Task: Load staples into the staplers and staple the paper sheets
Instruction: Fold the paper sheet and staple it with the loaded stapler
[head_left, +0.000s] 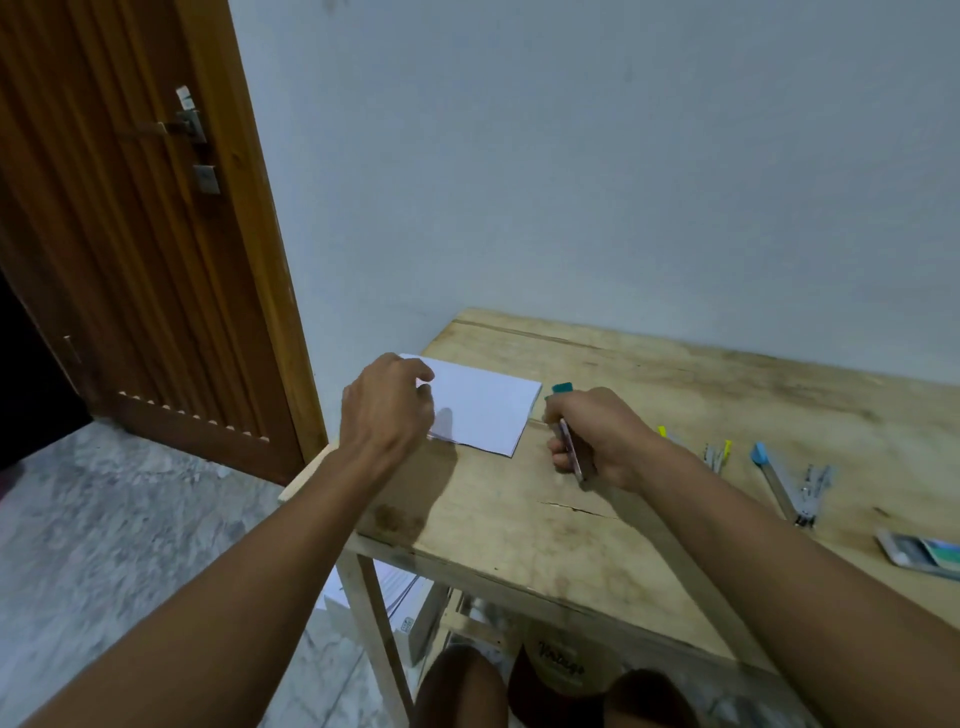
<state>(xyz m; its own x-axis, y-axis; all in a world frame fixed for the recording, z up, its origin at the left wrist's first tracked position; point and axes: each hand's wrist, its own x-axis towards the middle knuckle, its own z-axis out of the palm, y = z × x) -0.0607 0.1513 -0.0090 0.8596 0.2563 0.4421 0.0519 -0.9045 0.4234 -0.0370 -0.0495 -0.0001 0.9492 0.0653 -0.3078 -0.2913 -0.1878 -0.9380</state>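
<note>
A small stack of white paper sheets (483, 410) lies at the table's far left corner. My left hand (387, 405) rests over its left edge, fingers curled on the sheets. My right hand (592, 436) is closed around a teal-tipped stapler (562, 388), just right of the paper; its metal body shows below my fingers. A blue-tipped stapler (774, 478) lies swung open on the table to the right. Two yellow-tipped staplers (719, 452) lie between it and my right hand.
A staple box (917, 552) sits near the table's right front edge. The wooden table (519, 530) stands against a pale wall, with a wooden door (140, 249) at the left. More paper (400, 587) is stacked under the table.
</note>
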